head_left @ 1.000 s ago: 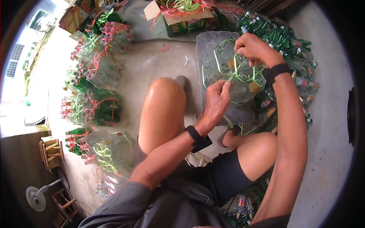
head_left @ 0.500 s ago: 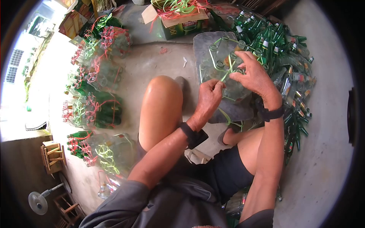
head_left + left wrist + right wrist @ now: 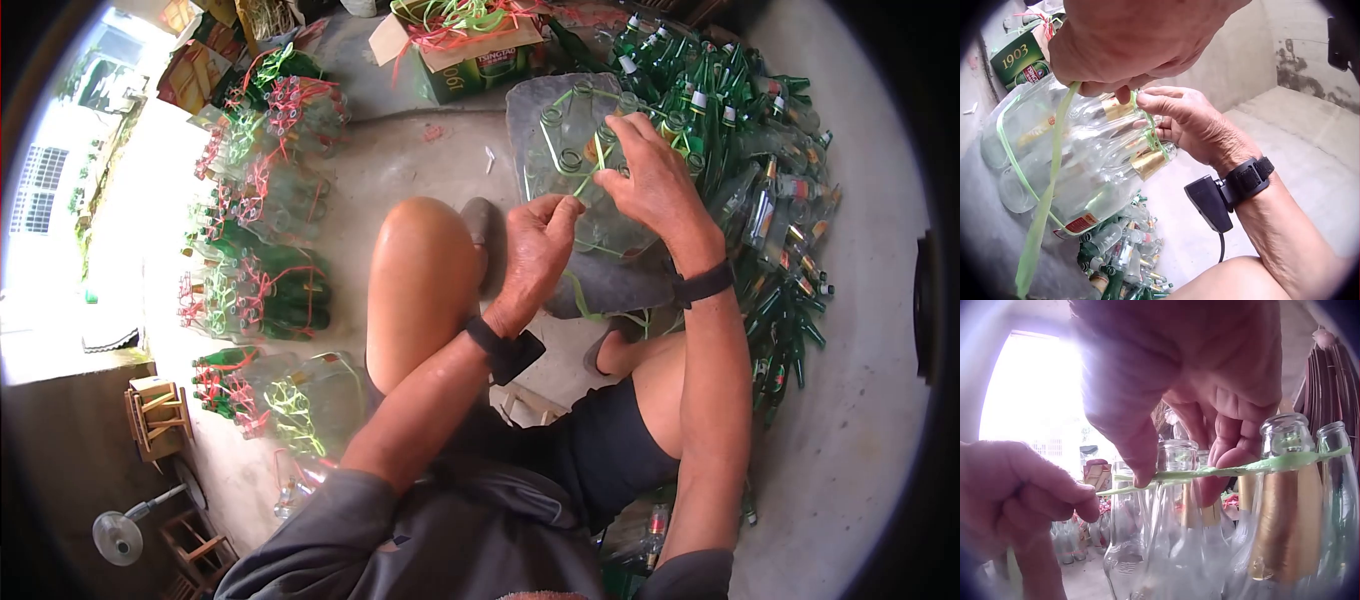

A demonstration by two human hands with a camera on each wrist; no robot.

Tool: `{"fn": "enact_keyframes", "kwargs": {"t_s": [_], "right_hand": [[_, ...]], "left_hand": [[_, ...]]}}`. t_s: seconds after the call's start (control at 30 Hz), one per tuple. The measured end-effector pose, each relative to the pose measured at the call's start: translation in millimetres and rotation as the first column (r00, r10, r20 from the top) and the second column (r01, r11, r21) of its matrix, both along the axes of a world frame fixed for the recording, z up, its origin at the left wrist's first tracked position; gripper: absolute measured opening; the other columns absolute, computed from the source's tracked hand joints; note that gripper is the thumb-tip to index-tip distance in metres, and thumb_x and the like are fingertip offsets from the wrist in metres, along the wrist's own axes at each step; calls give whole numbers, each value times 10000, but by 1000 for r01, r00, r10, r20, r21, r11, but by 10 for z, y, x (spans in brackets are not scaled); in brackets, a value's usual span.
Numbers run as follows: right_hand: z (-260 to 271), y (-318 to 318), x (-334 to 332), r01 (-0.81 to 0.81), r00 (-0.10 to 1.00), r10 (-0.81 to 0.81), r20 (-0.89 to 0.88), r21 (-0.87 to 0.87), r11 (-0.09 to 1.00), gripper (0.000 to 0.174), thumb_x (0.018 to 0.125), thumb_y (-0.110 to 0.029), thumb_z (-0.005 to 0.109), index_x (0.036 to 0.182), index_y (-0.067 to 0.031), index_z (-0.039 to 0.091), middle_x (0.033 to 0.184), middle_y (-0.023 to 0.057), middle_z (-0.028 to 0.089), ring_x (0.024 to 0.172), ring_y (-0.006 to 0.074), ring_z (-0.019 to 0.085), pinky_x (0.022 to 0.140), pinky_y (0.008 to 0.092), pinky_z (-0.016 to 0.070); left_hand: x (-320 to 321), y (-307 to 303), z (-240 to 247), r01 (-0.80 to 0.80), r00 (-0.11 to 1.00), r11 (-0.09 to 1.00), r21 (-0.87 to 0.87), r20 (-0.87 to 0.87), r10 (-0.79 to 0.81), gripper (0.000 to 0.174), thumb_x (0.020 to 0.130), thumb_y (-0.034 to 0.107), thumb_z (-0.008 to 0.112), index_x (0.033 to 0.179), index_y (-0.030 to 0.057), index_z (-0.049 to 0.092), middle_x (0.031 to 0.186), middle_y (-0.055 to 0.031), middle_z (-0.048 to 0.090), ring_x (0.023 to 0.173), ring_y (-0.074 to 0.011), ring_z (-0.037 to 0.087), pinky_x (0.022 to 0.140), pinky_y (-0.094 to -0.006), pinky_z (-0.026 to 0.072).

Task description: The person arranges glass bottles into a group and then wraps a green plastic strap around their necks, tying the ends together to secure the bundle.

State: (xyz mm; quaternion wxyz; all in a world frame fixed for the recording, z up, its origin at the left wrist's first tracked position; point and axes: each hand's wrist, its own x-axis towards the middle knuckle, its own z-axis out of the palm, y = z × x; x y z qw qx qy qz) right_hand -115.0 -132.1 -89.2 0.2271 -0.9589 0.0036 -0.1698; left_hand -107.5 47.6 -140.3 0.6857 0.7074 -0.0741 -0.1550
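Concrete floor (image 3: 445, 160) surrounded a grey slab (image 3: 625, 285), with daylight glaring in from the left. Closest lay a person's bent left knee (image 3: 425, 280) and dark shorts (image 3: 580, 455). Just past them, the left hand (image 3: 540, 245) pinched a green strap (image 3: 1285, 461) between thumb and forefinger, its other fingers folded. Beside it, the right hand (image 3: 655, 185) had thumb and fingers set apart on either side of a bottle neck, touching the strap; whether they gripped could not be told. The strap ringed the necks of clear bottles (image 3: 1094, 172), which stood grouped on the slab, leaving its near edge bare. Against the slab's right edge sprawled a heap of loose bottles (image 3: 715, 150). Tied bundles (image 3: 285, 290) lined the floor well beyond its left edge. Past the far left corner sat a green carton (image 3: 495, 68) topped with red and green strips.
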Motion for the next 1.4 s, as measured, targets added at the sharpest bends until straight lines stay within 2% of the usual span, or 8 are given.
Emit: {"fn": "enact_keyframes", "kwargs": {"t_s": [0.13,0.47,0.67,0.87,0.97,1.13,1.23,1.4], "right_hand": [[-39,10,14,4,1000,-4,12,-9,1000,546,809,-117,777,1296,18,570,1242,194,605,1083,447,644,892,494,547],[-75,36,21,26,999,-25,39,-7,1000,540,805,-103,768,1292,23,571,1251,187,605,1074,445,652,890,498,555],[-114,-2,16,21,998,-22,58,27,999,554,795,-114,778,1294,19,577,1240,191,611,1083,434,651,900,488,554],[-176,-38,29,7,993,-10,117,26,1000,563,787,-120,781,1295,21,584,1253,199,615,1094,429,646,919,473,549],[-163,-47,18,9,994,-13,105,41,999,564,785,-122,778,1296,21,587,1264,198,614,1096,428,646,926,473,547],[-135,-41,11,17,998,-21,60,58,998,568,789,-140,768,1304,17,586,1274,195,614,1102,423,646,928,476,546],[-176,-49,31,35,998,-37,53,33,999,574,793,-155,760,1311,15,583,1279,193,614,1095,425,650,924,481,548],[-215,-50,57,52,996,-53,72,14,999,553,804,-148,719,1317,7,583,1293,178,615,1072,426,660,912,491,554]], "left_hand": [[2,58,23,7,998,998,60,57,-11,300,948,198,634,981,-70,764,713,-12,642,638,-93,517,586,-296,433],[-15,120,47,23,990,998,67,138,-32,284,945,193,626,978,-48,772,689,-8,616,620,-84,493,563,-292,408],[31,160,87,121,991,990,72,40,-124,323,975,207,596,1106,-49,743,733,15,589,635,-84,475,566,-290,398],[124,196,129,157,985,986,59,68,-161,339,990,215,577,1150,-50,714,789,22,568,701,-82,494,617,-265,410],[153,207,220,229,967,971,70,-128,-219,316,979,206,566,1060,-64,709,821,2,583,764,-108,529,690,-266,433],[214,185,298,224,971,963,147,47,-233,326,937,210,580,999,-91,687,847,-60,640,830,-161,555,774,-301,447],[221,179,318,213,977,974,83,3,-214,346,924,232,602,1007,-89,702,860,-79,666,843,-164,564,787,-315,450],[210,103,307,146,983,972,186,82,-163,343,914,231,642,995,-92,721,896,-76,686,861,-154,586,780,-307,463]]}}
